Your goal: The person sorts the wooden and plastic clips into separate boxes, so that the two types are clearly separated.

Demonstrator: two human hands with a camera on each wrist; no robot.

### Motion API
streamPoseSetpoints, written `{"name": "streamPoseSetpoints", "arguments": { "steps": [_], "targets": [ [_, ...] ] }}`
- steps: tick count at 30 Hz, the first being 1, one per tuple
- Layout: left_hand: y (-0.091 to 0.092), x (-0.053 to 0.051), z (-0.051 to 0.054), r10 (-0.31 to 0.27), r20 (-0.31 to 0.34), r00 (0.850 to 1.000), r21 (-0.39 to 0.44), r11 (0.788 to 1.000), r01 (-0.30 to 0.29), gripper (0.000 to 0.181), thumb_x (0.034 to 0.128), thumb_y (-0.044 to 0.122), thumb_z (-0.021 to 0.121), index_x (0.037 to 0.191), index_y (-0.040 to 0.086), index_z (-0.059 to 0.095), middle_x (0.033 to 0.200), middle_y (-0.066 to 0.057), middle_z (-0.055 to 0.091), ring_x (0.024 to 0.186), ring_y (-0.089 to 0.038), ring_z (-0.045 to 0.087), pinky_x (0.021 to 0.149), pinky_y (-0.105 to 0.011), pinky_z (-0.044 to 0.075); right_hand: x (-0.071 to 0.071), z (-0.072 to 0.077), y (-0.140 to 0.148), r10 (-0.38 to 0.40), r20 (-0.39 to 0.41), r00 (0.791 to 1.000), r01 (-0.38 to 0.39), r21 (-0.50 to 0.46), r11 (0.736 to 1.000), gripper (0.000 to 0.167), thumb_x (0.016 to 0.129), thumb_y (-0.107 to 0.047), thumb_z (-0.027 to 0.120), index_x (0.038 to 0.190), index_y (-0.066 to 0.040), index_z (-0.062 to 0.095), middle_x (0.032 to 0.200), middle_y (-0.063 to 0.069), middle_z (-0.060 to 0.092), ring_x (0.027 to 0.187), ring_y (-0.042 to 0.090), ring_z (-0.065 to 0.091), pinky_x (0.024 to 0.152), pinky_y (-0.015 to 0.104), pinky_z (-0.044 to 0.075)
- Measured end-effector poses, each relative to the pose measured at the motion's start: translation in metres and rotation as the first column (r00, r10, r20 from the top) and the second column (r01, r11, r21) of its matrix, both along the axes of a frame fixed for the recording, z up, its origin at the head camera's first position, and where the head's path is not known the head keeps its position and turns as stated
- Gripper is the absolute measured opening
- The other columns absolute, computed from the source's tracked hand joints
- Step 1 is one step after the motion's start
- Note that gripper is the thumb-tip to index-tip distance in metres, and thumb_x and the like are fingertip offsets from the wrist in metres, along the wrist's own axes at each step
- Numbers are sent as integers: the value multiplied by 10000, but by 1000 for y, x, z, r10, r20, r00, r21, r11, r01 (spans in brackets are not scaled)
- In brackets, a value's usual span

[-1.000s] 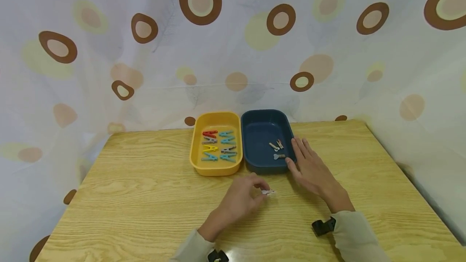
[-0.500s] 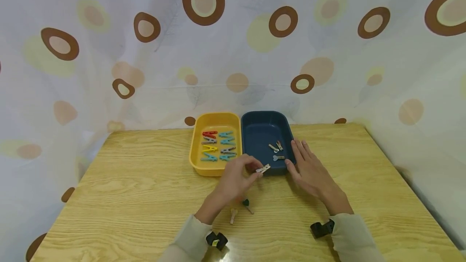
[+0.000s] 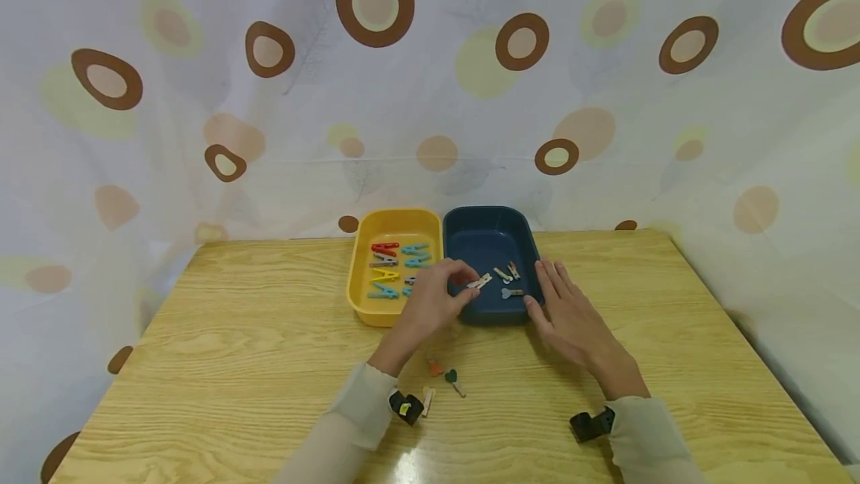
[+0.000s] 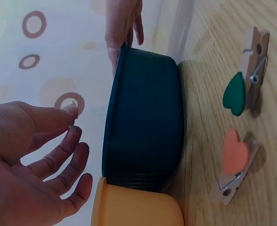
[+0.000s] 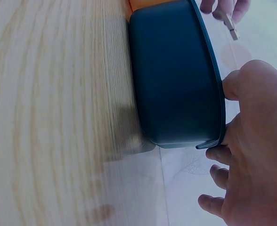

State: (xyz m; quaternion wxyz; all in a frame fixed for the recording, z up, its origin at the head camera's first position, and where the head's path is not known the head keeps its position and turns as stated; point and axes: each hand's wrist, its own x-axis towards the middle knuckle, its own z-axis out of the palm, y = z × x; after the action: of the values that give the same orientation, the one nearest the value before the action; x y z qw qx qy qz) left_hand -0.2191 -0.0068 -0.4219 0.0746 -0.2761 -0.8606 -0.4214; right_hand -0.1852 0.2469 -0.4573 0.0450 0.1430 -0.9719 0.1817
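My left hand point(image 3: 430, 301) pinches a small wooden clothespin point(image 3: 481, 281) with a whitish decoration between thumb and fingertips, above the near left part of the blue bin point(image 3: 480, 241). In the left wrist view its fingertips mostly hide the clothespin. My right hand point(image 3: 579, 323) holds the bin's near right corner, thumb over the rim and fingers along the outer side wall. Inside the bin lie three clothespins, one with a pale blue heart point(image 3: 510, 293). On the table near my left wrist are clothespins with a green heart point(image 4: 235, 94) and an orange heart point(image 4: 235, 151), and a pale clothespin point(image 3: 427, 402).
A yellow bin point(image 3: 396, 219) stands against the left side of the blue one. It contains two columns of plastic clothespins, among them a red one point(image 3: 385, 248) and a yellow one point(image 3: 386, 274). A patterned cloth point(image 3: 302, 118) hangs behind the wooden table point(image 3: 269, 334).
My left hand has lifted the clothespin off the table and carried it forward over the blue bin. The loose clothespins near my wrist have come into view. My right hand stays on the bin.
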Motion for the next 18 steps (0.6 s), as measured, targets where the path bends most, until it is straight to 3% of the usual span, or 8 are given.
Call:
{"name": "streamPoseSetpoints", "arguments": {
  "steps": [12, 18],
  "targets": [
    [10, -25, -5, 34, 45, 998, -31, 999, -32, 89, 937, 94, 770, 1023, 80, 756, 1000, -54, 691, 975, -265, 664, 875, -354, 550, -1, 0, 1, -1, -4, 1000, 1, -7, 1000, 719, 1117, -407, 358, 1622, 50, 128, 1692, 238, 99, 1557, 425, 52, 1211, 618, 160],
    [17, -37, -6, 34, 49, 998, -97, 995, -29, 92, 951, 103, 756, 1039, 78, 750, 1052, -88, 699, 1007, -274, 674, 904, -348, 551, -1, -1, 0, 1, -14, 1000, -1, -11, 1000, 724, 1114, -411, 363, 1618, 59, 140, 1684, 256, 120, 1555, 432, 61, 1208, 619, 167]
  ]
}}
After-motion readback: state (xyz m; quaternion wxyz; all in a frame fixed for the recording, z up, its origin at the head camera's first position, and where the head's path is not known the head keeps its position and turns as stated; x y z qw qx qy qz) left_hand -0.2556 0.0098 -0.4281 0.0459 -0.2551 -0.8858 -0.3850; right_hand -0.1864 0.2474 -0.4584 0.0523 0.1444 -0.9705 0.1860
